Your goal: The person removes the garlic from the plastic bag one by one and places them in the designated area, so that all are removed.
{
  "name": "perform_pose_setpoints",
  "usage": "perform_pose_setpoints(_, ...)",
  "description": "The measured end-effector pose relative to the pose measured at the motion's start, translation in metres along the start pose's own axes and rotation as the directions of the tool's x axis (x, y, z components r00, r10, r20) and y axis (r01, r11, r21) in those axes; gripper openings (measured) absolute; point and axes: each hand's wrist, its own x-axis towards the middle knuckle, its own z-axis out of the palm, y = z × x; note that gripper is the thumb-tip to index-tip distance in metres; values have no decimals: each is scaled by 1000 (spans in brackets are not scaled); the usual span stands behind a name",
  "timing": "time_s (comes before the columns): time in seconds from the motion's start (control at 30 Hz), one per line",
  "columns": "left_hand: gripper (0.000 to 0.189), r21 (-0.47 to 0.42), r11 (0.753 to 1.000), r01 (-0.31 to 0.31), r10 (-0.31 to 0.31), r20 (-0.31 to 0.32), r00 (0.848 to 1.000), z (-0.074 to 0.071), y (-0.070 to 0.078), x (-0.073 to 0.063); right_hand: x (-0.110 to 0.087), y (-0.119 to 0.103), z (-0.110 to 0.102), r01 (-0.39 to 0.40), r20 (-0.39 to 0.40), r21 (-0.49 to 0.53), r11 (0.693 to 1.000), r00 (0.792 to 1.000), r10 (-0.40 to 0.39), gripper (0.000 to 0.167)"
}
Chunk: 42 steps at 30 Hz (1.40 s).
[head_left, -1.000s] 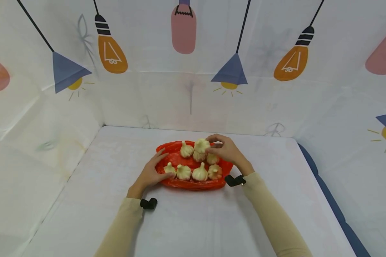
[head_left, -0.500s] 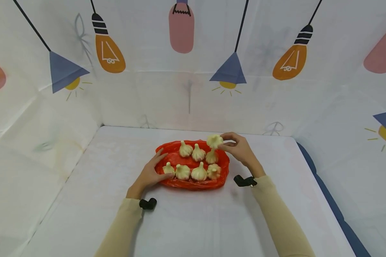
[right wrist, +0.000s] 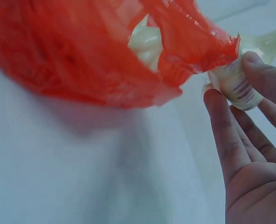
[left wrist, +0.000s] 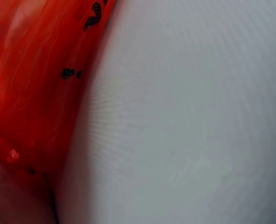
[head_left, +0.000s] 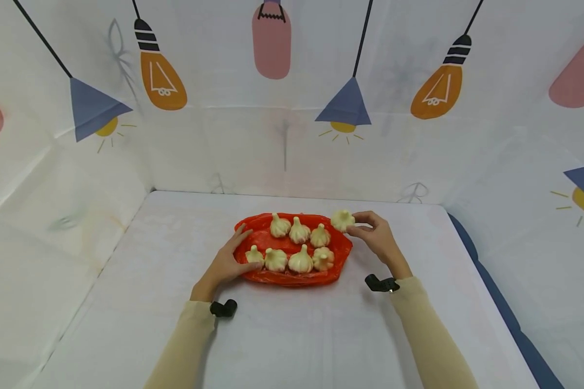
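Observation:
A red plastic bag (head_left: pixel 264 241) lies spread wide on the table, with two rows of garlic bulbs in it, three at the back and several in front (head_left: pixel 300 260). My left hand (head_left: pixel 221 266) holds the bag's left end, fingers over the far rim and thumb at the near rim by the leftmost bulb. Between the thumb and fingertips of my right hand (head_left: pixel 380 239) is a single garlic bulb (head_left: pixel 342 221), pinched just off the bag's back right corner. In the right wrist view this bulb (right wrist: pixel 240 88) overlaps the bag's torn-looking edge (right wrist: pixel 224 53).
The white table (head_left: pixel 292 335) runs around the bag on all sides. Behind it rises a pale cloth wall (head_left: pixel 214 140) printed with lamps and bulbs. A dark blue edge (head_left: pixel 491 292) follows the table's right side. Each wrist carries a small black camera (head_left: pixel 382 283).
My right hand has lifted a garlic bulb from the back right of the group and carried it rightward, then slightly down, past the bag's rim. The left hand has stayed at the bag's left end.

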Motion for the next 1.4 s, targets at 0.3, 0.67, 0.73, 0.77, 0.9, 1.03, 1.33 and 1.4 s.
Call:
perform_pose_setpoints(0.3,102,-8,1000,24,-24,6,1000,-1,2,0,-6,22,-13,-6,-66,46,999,998,9,46)
perform_pose_setpoints(0.67,103,-23,999,23,-23,8,1000,-1,3,-1,-13,40,-22,-82,-92,38,996,992,86,49)
perform_pose_setpoints(0.73,103,-24,999,22,-22,8,1000,-1,3,-1,-14,43,-23,-86,-109,17,996,990,88,49)
perform_pose_setpoints(0.77,103,-23,1000,20,-20,8,1000,-1,3,-1,-15,44,-24,-88,-117,1,996,989,88,48)
perform_pose_setpoints(0.9,104,-19,1000,19,-19,9,1000,-1,2,-1,-17,48,-26,-95,-150,-57,994,985,85,48)
perform_pose_setpoints(1.03,104,-19,1000,20,-20,11,1000,0,2,-1,-19,52,-28,-107,-168,-109,988,982,87,49)
perform_pose_setpoints(1.33,103,-16,999,27,-27,15,1000,0,3,-2,-21,58,-31,-127,-165,-131,983,981,105,53)
perform_pose_setpoints(1.4,103,-18,999,27,-26,16,1000,0,3,-2,-21,60,-32,-132,-162,-137,982,981,109,54)
